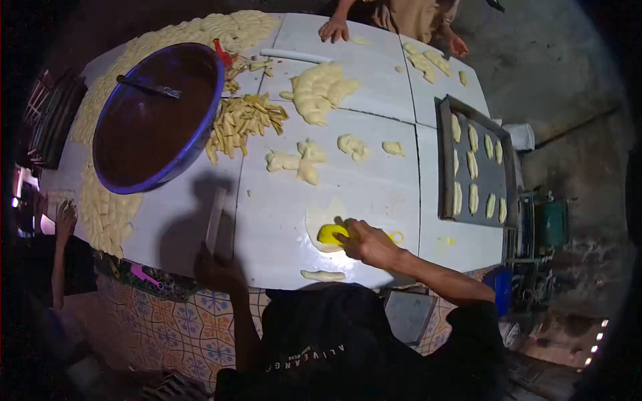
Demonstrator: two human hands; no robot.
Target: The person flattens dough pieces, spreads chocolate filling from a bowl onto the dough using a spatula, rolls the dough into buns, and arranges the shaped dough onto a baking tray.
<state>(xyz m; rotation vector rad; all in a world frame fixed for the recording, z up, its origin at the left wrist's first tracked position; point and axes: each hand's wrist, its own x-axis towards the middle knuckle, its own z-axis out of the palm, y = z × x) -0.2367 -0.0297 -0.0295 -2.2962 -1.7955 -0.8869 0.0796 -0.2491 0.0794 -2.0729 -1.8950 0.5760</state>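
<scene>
My right hand is closed round a yellow plastic tool with a ring at its handle end. The tool's rounded head rests on a flattened sheet of dough, which looks shiny nearby. In front of it, close to the table edge, lies a rolled strip of dough. At the table's near edge, in shadow, my left hand grips a pale straight stick; its exact kind is unclear. Small dough pieces lie beyond the sheet.
A large blue basin with brown contents and a brush stands at left, among many dough pieces. Cut strips lie beside it. A tray of shaped dough sits right. Another person's hand touches the far edge.
</scene>
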